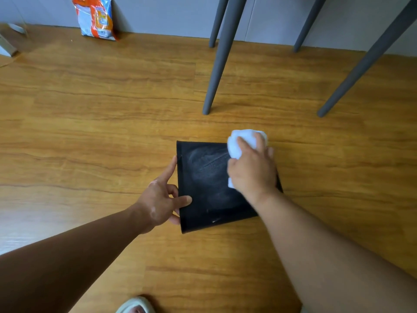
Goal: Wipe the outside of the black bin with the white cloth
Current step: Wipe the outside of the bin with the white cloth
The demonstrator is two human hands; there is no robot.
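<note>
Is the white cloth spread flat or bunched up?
Bunched: the white cloth is a wad in the right hand, pressed on the black bin.

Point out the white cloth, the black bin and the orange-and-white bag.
white cloth (244, 137): head view, on the bunched top above the right hand's fingers.
black bin (204, 177): head view, on the bare upward-facing side, among pale wipe marks.
orange-and-white bag (97, 19): head view, on its printed front, by the wall.

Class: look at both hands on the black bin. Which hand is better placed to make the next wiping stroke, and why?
Right. The right hand already holds the white cloth pressed on the black bin. The left hand holds no cloth; its fingers grip the bin's left edge, steadying it.
</note>
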